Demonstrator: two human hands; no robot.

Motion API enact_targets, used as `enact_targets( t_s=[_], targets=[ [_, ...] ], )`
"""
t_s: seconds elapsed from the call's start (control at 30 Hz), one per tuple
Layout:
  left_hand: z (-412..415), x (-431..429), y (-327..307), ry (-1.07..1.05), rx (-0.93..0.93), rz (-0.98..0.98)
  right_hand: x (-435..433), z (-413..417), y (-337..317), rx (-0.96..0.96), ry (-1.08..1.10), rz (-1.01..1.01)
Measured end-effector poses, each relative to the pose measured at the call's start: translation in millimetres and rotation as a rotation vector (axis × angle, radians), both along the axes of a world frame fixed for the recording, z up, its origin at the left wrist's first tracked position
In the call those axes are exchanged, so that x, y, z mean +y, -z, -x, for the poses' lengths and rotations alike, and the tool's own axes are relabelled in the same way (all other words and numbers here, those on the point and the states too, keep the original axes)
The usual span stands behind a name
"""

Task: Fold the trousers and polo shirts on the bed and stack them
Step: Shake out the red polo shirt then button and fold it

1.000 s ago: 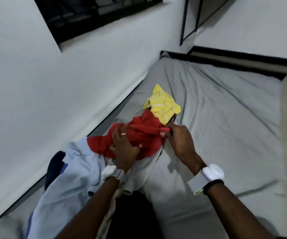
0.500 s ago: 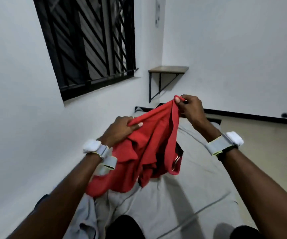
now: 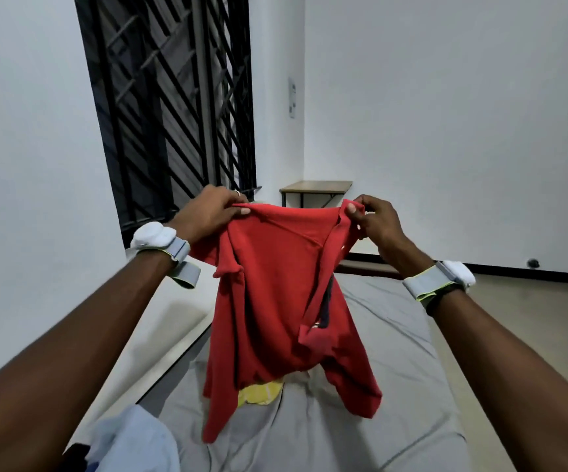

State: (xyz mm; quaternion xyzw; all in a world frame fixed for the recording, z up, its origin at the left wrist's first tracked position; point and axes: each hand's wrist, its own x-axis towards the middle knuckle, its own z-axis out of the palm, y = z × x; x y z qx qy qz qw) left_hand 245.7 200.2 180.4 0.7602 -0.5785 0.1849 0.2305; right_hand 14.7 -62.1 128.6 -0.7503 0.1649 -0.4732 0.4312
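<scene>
Down at the far left, the light blue garment lies bunched at the near edge of the bed, untouched, so that one is waiting its turn. Now up to your left hand: a second ago it was buried in the pile, and now it is raised in front of the barred window, fingers curled over one top corner of the red polo shirt, pinching it tight. And there's the shirt itself, off the mattress entirely and hanging between your two hands. Half a second back it was a crumpled bundle; now the top edge is stretched almost level and the body drops straight down. It isn't clean yet, though: one sleeve is bunched on the left side, the collar and placket twist down the right, and the hem hangs uneven. Just below that hem peeks the yellow garment, lying on the bed where it was, not yet folded. Across to your right hand, thumb and fingers closed on the other top corner by the collar, held level with the left in front of the wall shelf. So you've picked your first piece and opened it out, and I'd call this the very start of the job, with nothing folded or stacked in view. Next, I'd say, give it a shake to drop those twists, then lay it flat on the open grey sheet to your right.
</scene>
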Motion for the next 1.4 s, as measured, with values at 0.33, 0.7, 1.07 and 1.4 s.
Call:
enact_targets(
  t_s=[0.33, 0.7, 1.07, 1.4],
  targets=[
    [14.1, -12.7, 13.5, -0.286, 0.04, 0.366, -6.5, -22.3, 7.8, -0.093, -0.076, -0.089],
    [38.2, -59.8, -15.7, -0.054, 0.2, 0.307, -14.6, -20.8, 53.7, 0.103, -0.04, -0.152],
    [46.4, -90.5, -2.0, 0.075, 0.274, 0.235, 31.1, -45.9, 128.3, 0.342, -0.528, -0.395],
    [6.0, -47.2, 11.6, 0.09, 0.193, 0.086, -12.8, -24.4, 74.5, -0.272, -0.745, -0.749]
  ],
)
